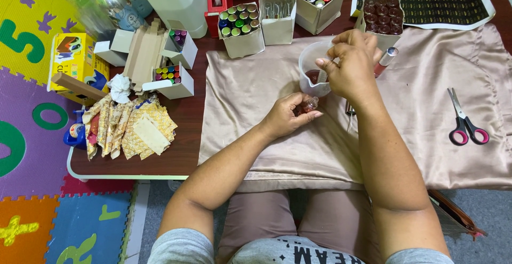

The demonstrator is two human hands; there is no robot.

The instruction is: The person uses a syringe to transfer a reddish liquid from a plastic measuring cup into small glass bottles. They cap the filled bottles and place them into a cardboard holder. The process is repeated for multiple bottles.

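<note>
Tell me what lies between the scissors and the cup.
In the head view, the right hand and a tube beside it lie between the scissors and the cup; otherwise bare cloth.

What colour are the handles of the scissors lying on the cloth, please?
Pink with dark trim, on the scissors, seen in the head view.

beige satin cloth [256, 109] under my hands; pink-handled scissors [466, 122] to the right; yellow patterned packets [133, 128] to the left.

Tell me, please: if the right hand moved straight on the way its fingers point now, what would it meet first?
The right hand points left and a little down, into the small plastic cup with dark red liquid. It would probably meet the cup's rim or inner wall first; depth is hard to judge from above.
</note>
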